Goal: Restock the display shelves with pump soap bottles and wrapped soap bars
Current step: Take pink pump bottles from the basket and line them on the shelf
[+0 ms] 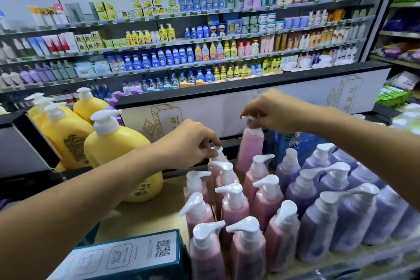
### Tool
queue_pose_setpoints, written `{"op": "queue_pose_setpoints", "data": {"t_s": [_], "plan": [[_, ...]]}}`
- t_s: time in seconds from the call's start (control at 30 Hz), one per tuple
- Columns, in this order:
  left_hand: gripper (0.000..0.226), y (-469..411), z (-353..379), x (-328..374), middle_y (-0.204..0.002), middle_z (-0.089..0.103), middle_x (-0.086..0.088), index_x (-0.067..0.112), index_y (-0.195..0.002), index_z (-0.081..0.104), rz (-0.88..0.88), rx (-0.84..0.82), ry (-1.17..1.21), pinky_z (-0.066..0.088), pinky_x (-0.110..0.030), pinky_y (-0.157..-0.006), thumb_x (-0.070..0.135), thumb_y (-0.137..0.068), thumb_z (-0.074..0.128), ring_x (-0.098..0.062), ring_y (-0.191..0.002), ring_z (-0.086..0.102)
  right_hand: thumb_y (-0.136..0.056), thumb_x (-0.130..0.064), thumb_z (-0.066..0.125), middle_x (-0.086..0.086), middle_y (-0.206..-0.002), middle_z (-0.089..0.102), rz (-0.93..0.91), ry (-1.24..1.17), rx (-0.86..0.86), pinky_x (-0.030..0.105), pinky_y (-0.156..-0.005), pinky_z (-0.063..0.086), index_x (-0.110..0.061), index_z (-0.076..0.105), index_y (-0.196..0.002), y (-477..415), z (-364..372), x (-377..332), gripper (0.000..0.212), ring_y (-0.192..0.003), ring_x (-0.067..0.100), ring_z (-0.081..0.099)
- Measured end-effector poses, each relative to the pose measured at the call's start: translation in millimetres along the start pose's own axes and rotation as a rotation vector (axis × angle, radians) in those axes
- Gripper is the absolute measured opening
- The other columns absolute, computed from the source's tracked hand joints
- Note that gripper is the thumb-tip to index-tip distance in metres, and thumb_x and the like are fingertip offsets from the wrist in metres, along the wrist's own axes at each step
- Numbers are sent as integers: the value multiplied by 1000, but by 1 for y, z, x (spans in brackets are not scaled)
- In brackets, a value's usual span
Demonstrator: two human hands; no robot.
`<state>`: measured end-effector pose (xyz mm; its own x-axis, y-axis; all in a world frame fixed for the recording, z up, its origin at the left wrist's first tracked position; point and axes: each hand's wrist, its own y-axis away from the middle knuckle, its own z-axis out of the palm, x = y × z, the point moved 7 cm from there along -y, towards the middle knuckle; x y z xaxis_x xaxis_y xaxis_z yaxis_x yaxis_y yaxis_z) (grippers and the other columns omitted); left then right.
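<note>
Your left hand (188,143) reaches in from the left with its fingers curled downward. Thumb and fingertips pinch the white pump head of the rear pink plastic pump bottle (215,154), which stands upright at the back of the pink group.

Your right hand (275,111) comes in from the right and sits higher. Its fingers are closed round the white pump top of the far pink plastic pump bottle (251,150). That bottle leans slightly and sits just behind the group, against the dark back edge of the shelf. Its base is hidden by the pumps in front, so you cannot tell whether it rests on the shelf.

Both bottles belong with the cluster of translucent pink pump soap bottles (234,209), which stands in rows on the pale wood-look display shelf (145,211). Touching that cluster on its right is a block of translucent purple pump soap bottles (341,202).

To the left, the large opaque yellow pump bottles (113,145) stand together, and your left forearm crosses in front of the nearest one. A teal and white cardboard box with a QR code (127,254) lies at the near left edge.

Beyond the white printed partition (204,111), the wall shelving (204,57) is packed with small coloured bottles and boxes.
</note>
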<state>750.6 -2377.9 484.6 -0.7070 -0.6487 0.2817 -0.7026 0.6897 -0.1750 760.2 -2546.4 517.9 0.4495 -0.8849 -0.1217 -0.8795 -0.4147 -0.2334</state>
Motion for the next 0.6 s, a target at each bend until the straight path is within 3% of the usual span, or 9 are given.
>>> {"op": "queue_pose_setpoints", "data": {"t_s": [0.13, 0.27, 0.33, 0.43, 0.53, 0.6], "plan": [[20, 1, 0, 2, -65, 58, 18, 18, -106, 75, 11, 17, -21, 50, -21, -68, 24, -87, 74, 1, -61, 58, -84, -18, 77, -3, -84, 74, -2, -97, 113, 26, -69, 48, -11, 75, -110, -3, -23, -3, 28, -68, 6, 61], [21, 0, 1, 2, -69, 61, 16, 18, -109, 73, -2, 1, -36, 50, -21, -67, 25, -89, 72, -2, -64, 59, -84, -19, 77, 0, -97, 76, -22, -85, 116, 17, -70, 47, -11, 73, -114, -9, -29, -12, 31, -73, 3, 63], [22, 0, 1, 3, -74, 66, 11, 18, -110, 73, -1, -6, -49, 52, -22, -69, 25, -90, 71, -4, -66, 60, -83, -23, 78, -2, -96, 76, -16, -84, 87, 20, -72, 49, -16, 73, -115, -10, -27, -13, 33, -76, 6, 67], [22, 1, 0, 4, -76, 67, 9, 17, -111, 73, -3, 12, -57, 54, -26, -72, 25, -90, 70, -5, -69, 60, -85, -31, 76, -12, -71, 71, -20, -91, 42, 15, -63, 44, -35, 70, -115, -8, -16, -19, 30, -61, -3, 64], [22, 3, 1, 6, -74, 65, 10, 16, -111, 72, -10, 14, -49, 55, -29, -75, 23, -91, 69, -7, -70, 62, -87, -31, 73, -16, -60, 62, 17, 25, 64, 9, -56, 36, -27, 79, -93, -7, -2, -21, 9, -61, 3, 64], [21, 3, 0, 7, -72, 64, 12, 16, -111, 72, -13, 6, -59, 55, -28, -74, 23, -91, 69, -6, -70, 62, -84, -31, 74, -12, -55, 64, 152, 47, 34, 14, -53, 44, -20, 80, -79, -7, 10, -13, 14, -57, 5, 63]]}}
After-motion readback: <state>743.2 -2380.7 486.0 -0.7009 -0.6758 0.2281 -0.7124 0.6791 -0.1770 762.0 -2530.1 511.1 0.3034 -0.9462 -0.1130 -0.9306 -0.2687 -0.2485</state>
